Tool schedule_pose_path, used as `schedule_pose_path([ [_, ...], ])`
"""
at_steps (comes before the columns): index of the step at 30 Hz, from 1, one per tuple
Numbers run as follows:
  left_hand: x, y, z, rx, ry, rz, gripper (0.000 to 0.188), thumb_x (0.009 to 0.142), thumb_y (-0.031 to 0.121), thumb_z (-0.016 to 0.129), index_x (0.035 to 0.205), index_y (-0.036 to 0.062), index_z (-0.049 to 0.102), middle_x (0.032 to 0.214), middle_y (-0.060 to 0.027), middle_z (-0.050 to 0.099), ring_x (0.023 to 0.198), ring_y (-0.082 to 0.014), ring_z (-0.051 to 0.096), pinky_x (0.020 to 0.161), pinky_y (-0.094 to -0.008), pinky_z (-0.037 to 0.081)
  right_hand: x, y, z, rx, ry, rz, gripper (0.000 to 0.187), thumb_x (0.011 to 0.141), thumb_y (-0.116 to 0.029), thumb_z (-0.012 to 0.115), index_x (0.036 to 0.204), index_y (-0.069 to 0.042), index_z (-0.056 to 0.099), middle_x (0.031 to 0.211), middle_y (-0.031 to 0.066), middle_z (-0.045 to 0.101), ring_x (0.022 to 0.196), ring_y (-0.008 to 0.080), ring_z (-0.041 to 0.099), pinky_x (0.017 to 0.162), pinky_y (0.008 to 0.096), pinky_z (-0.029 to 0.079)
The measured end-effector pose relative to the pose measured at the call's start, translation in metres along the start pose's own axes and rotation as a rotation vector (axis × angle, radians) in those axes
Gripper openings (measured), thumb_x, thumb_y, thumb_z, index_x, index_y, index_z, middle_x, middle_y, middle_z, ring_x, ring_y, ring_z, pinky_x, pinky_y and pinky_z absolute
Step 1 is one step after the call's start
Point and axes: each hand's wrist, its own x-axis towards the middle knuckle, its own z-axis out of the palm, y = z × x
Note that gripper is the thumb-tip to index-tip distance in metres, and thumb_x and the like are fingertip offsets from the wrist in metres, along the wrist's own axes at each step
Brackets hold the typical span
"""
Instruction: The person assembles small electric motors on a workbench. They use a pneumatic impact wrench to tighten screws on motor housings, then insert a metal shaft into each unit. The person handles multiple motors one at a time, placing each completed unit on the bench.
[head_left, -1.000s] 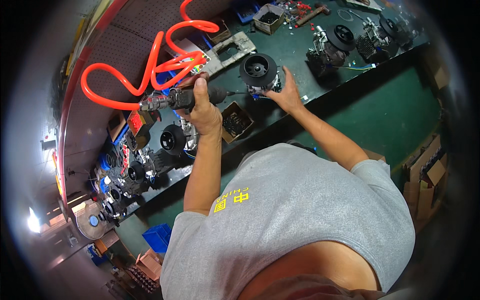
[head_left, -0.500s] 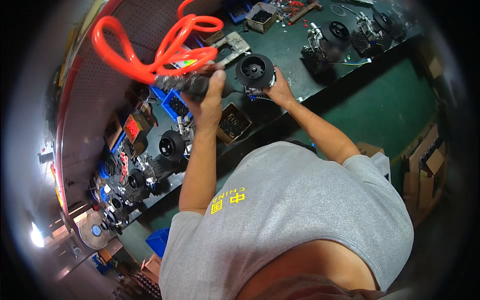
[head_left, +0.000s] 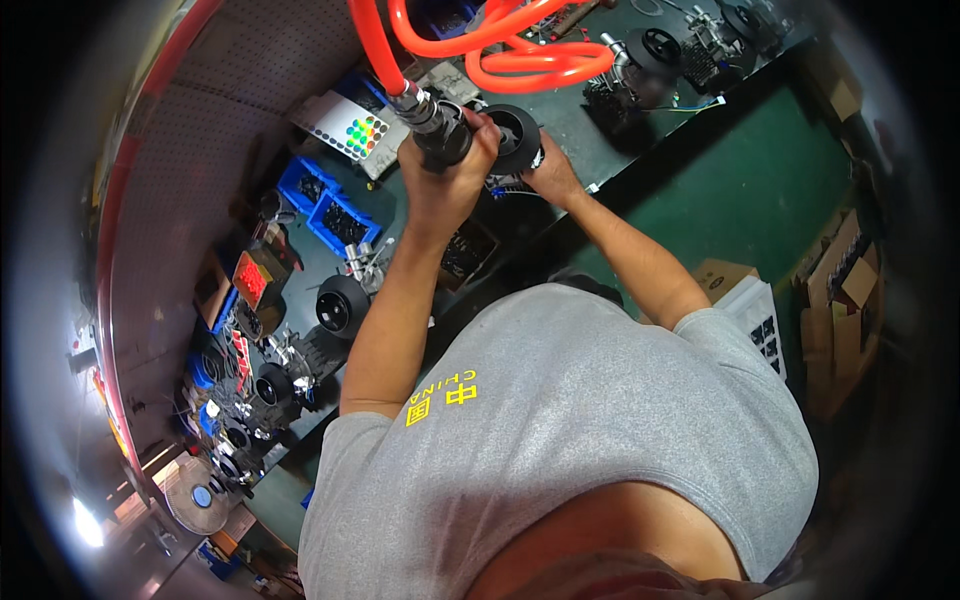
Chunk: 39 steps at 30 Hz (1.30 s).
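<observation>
My left hand (head_left: 447, 188) is wrapped round a dark air-powered driver (head_left: 442, 138). A bright orange coiled air hose (head_left: 540, 66) runs from the driver's metal coupling. The driver is right beside a small engine with a black fan wheel (head_left: 516, 136); its tip is hidden behind my hand. On the engine's right side, my right hand (head_left: 556, 178) grips its edge, with a bit of metal and blue wire below. Partly behind my left forearm is a box of dark small parts (head_left: 468, 252).
Blue bins (head_left: 342, 224) of black parts stand left of my hands, beside a white sheet with coloured dots (head_left: 350, 128). More engines (head_left: 343, 305) line the bench's near edge, others (head_left: 655, 58) lie to the right. Cardboard boxes (head_left: 845, 300) stand at far right.
The driver has swung from lying sideways to pointing down against the engine's left side. Its hose has shifted right, over the engine. My right hand keeps its hold.
</observation>
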Motion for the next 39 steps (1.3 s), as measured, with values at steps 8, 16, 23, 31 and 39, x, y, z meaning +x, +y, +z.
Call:
schedule_pose_path([
  [8,0.003,-0.007,0.000,0.227,-0.026,0.031,0.011,0.091,-0.004,0.072,0.095,0.0015,0.063,0.090,-0.0058,0.070,0.084,-0.0111,0.065,0.079,-0.0295,0.055,0.002,0.018,0.003,0.028,-0.032,0.039,0.081,0.071,-0.012,0.083,0.142,-0.002,0.046,0.128,0.0207,0.065,0.122,0.0376,0.062,0.102,0.0404,0.051],
  [16,0.004,-0.010,0.005,0.193,0.088,0.026,0.015,0.089,-0.002,0.074,0.093,0.0021,0.060,0.090,-0.0054,0.069,0.088,-0.0147,0.068,0.089,-0.0354,0.056,0.000,0.031,0.004,0.121,-0.062,0.069,0.103,0.067,-0.017,0.091,0.152,0.002,0.036,0.144,0.0262,0.053,0.135,0.0395,0.052,0.113,0.0437,0.042],
  [23,0.002,-0.014,0.017,0.149,0.276,-0.033,0.019,0.089,-0.003,0.073,0.093,0.0045,0.056,0.092,-0.0062,0.066,0.092,-0.0188,0.069,0.097,-0.0431,0.056,0.009,0.029,-0.012,0.182,-0.193,0.133,0.113,0.065,-0.029,0.095,0.154,0.000,0.032,0.150,0.0270,0.046,0.141,0.0414,0.044,0.118,0.0456,0.036],
  [31,0.005,-0.009,0.025,0.266,0.384,0.009,0.014,0.087,0.002,0.071,0.094,0.0055,0.059,0.091,-0.0079,0.066,0.094,-0.0216,0.067,0.103,-0.0529,0.051,0.011,0.030,-0.015,0.214,-0.171,0.106,0.117,0.063,-0.039,0.096,0.153,0.000,0.031,0.150,0.0281,0.042,0.141,0.0443,0.040,0.119,0.0494,0.033],
  [39,0.042,0.021,0.009,0.358,0.583,0.202,0.019,0.086,0.003,0.071,0.104,0.0011,0.069,0.101,-0.0077,0.071,0.088,-0.0172,0.068,0.081,-0.0332,0.057,0.011,0.033,-0.012,0.187,-0.169,0.080,0.120,0.065,-0.051,0.094,0.153,0.001,0.029,0.153,0.0290,0.038,0.143,0.0453,0.037,0.119,0.0513,0.031],
])
